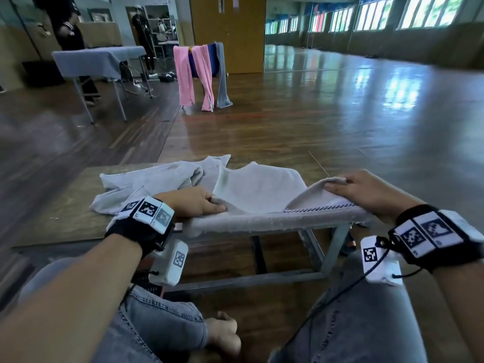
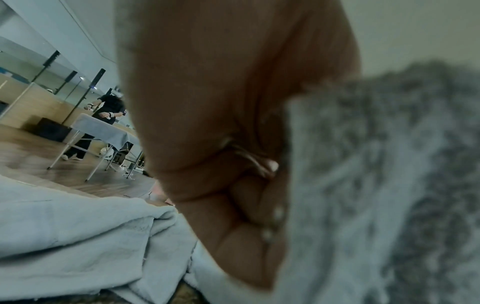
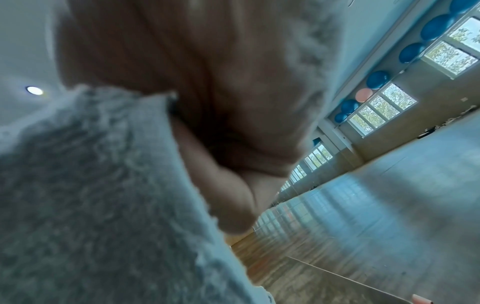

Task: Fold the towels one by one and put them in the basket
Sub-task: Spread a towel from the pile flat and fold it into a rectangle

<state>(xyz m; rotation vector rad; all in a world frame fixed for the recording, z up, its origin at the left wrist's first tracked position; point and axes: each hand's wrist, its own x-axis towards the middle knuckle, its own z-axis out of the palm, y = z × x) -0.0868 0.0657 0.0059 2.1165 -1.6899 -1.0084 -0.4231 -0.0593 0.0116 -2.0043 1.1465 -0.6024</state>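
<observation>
A light grey towel (image 1: pixel 262 195) with a checked band lies partly folded along the near edge of a low wooden table (image 1: pixel 65 221). My left hand (image 1: pixel 209 204) grips its left end with curled fingers, thumb on top. My right hand (image 1: pixel 340 186) pinches its lifted right corner. The left wrist view shows my left hand (image 2: pixel 233 144) closed on the towel (image 2: pixel 376 185). In the right wrist view my right hand (image 3: pixel 221 102) holds the towel (image 3: pixel 91 205). A second grey towel (image 1: pixel 146 184) lies crumpled on the table to the left. No basket is in view.
A drying rack (image 1: pixel 201 72) with pink, blue and grey towels stands on the wooden floor ahead. A grey-covered table (image 1: pixel 99 61) and a standing person (image 1: pixel 65 24) are at the back left. My knees in jeans (image 1: pixel 162 326) sit under the table's near edge.
</observation>
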